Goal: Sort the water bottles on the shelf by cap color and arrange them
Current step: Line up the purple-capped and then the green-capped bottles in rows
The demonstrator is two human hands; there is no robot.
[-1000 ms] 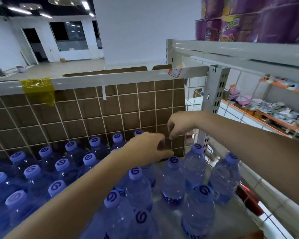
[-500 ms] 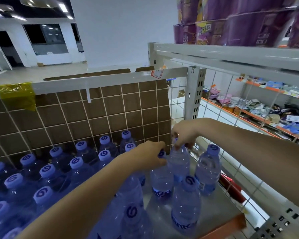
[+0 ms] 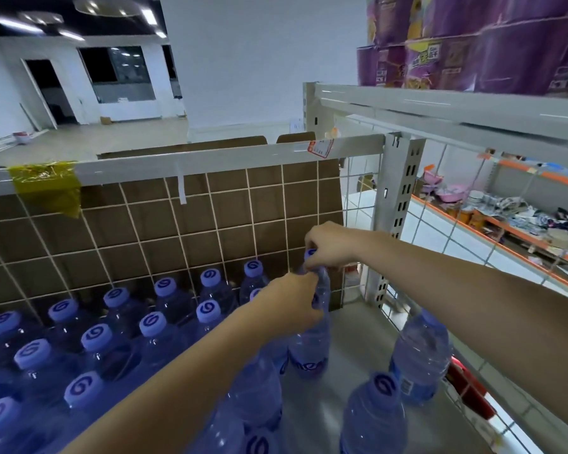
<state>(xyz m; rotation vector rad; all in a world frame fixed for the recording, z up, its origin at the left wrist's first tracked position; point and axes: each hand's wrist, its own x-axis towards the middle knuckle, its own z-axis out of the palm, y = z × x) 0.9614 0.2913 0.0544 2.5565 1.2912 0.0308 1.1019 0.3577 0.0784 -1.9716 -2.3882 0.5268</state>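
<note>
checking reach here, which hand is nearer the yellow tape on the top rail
Left. The left hand sits right of and below the yellow tape; the right hand is further right, beyond it.

On your shelf (image 3: 358, 326), rows of bottles (image 3: 118, 326) fill the left side up to the rear wire grid (image 3: 191, 231). Near the back right corner one bottle (image 3: 310, 348) stands under your two hands; two more (image 3: 420, 355) stand along the right edge.

Clear glossy plastic bottles (image 3: 309, 348), matt metal shelf (image 3: 358, 335), brown cardboard backing (image 3: 210, 224).
</note>
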